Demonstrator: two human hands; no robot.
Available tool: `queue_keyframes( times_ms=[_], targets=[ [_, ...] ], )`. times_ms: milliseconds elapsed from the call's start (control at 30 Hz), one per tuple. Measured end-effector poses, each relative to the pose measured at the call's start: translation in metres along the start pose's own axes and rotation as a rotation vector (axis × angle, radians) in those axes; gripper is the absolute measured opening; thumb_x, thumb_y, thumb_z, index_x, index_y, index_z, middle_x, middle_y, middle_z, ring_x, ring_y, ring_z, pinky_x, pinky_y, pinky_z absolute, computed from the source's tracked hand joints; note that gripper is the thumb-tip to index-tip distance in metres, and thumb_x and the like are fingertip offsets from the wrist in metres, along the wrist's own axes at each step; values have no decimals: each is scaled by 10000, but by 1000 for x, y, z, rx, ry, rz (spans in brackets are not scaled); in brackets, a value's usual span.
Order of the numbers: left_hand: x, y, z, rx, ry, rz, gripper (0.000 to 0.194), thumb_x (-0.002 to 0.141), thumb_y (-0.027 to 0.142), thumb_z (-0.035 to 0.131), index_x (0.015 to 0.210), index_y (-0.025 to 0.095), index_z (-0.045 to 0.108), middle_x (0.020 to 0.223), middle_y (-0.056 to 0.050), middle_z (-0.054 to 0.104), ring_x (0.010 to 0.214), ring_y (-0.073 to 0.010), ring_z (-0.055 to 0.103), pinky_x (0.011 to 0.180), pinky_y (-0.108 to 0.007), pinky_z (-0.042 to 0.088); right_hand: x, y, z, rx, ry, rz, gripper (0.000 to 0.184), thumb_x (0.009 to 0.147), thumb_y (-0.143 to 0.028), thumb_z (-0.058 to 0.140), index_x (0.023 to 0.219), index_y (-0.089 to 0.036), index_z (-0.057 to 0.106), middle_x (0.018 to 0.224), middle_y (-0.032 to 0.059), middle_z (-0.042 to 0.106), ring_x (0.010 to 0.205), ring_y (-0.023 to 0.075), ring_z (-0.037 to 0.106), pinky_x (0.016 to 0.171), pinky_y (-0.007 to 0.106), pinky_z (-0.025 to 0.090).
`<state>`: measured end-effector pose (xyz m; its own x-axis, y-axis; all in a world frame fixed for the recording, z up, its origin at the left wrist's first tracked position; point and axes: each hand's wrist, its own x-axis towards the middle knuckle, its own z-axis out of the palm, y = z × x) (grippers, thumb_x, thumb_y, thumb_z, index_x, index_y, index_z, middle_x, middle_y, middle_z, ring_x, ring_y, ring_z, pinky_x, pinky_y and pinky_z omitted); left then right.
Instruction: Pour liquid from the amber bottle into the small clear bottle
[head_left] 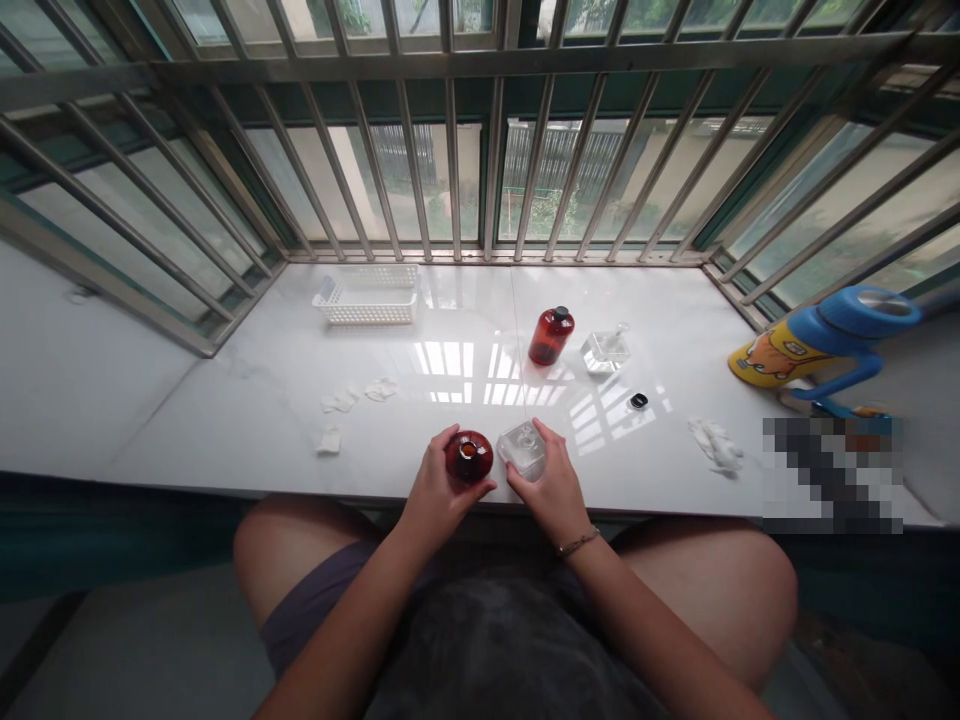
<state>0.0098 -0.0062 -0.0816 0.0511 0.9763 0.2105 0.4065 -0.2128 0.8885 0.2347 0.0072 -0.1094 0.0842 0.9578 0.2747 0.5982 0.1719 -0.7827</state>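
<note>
My left hand [437, 478] is wrapped round an uncapped amber bottle [469, 457], whose round open neck faces up toward me. Close beside it, my right hand [553, 480] grips a clear square glass bottle [520, 449] between thumb and fingers. Both bottles are near the front edge of the white counter [247, 420]. Farther back stands a second amber bottle [551, 337] with a black cap on. To its right is another clear square bottle [604, 352]. A loose black cap [638, 401] lies on the counter in front of that one.
A white perforated basket [367, 297] sits at the back left. Crumpled white tissues [340, 400] lie on the left, and another tissue [715, 445] on the right. A blue and yellow water bottle [817, 335] stands at the far right. Metal window bars [450, 160] rise behind the counter.
</note>
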Motion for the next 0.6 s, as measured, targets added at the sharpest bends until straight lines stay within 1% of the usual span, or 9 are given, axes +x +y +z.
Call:
queue_keyframes(
  times_ms=[67, 133, 267, 333, 400, 433, 500, 600],
  targets=[
    [0, 3, -4, -79, -38, -21, 892, 882, 466, 898, 1559, 284, 346, 1571, -171, 547, 1441, -332, 594, 1237, -566, 488, 1, 2, -2, -9, -20, 0, 773, 892, -431, 752, 1567, -191, 461, 1495, 180, 601, 1433, 386, 569, 1309, 656, 340],
    [3, 7, -13, -127, -84, -23, 837, 910, 427, 871, 1554, 300, 352, 1626, -161, 509, 1486, -320, 559, 1265, -564, 463, 0, 3, -3, -17, -30, 14, 789, 893, -451, 764, 1568, -188, 453, 1520, 186, 590, 1454, 401, 552, 1313, 670, 326],
    [13, 6, -36, -28, -145, 31, 742, 964, 394, 795, 1600, 311, 420, 1721, -136, 378, 1615, -346, 381, 1347, -602, 331, -2, 8, -1, -20, -28, 47, 836, 886, -544, 788, 1563, -191, 446, 1530, 191, 586, 1474, 425, 531, 1291, 679, 363],
    [16, 1, -44, -43, -152, 52, 737, 1012, 397, 722, 1654, 320, 368, 1739, -138, 341, 1624, -345, 363, 1341, -603, 343, -2, 10, 1, -22, -27, 64, 853, 878, -595, 797, 1552, -198, 456, 1530, 187, 584, 1492, 437, 509, 1275, 678, 389],
    [16, -5, -47, -112, -134, 50, 784, 1040, 412, 678, 1701, 327, 265, 1755, -152, 314, 1613, -336, 387, 1318, -595, 387, -1, 10, 1, -20, -25, 79, 839, 876, -612, 797, 1535, -208, 472, 1516, 180, 592, 1495, 446, 502, 1258, 677, 415],
    [15, -7, -46, -137, -109, 45, 825, 1032, 427, 693, 1707, 324, 231, 1757, -161, 311, 1609, -337, 395, 1312, -597, 395, -1, 10, 1, -18, -22, 83, 822, 879, -610, 794, 1526, -211, 480, 1499, 176, 603, 1484, 446, 513, 1248, 675, 429],
    [15, -6, -40, -135, -33, 32, 946, 953, 471, 809, 1690, 313, 238, 1740, -178, 337, 1599, -354, 408, 1310, -607, 393, 0, 8, 1, -11, -14, 81, 787, 887, -597, 787, 1508, -213, 494, 1456, 172, 627, 1433, 436, 563, 1226, 670, 456],
    [17, 4, -26, -63, 80, -13, 1100, 732, 511, 1005, 1603, 297, 368, 1674, -177, 422, 1543, -385, 473, 1283, -593, 432, 2, 4, -1, 1, -10, 94, 770, 876, -591, 794, 1485, -220, 503, 1417, 164, 650, 1345, 415, 635, 1193, 662, 491]
  ],
)
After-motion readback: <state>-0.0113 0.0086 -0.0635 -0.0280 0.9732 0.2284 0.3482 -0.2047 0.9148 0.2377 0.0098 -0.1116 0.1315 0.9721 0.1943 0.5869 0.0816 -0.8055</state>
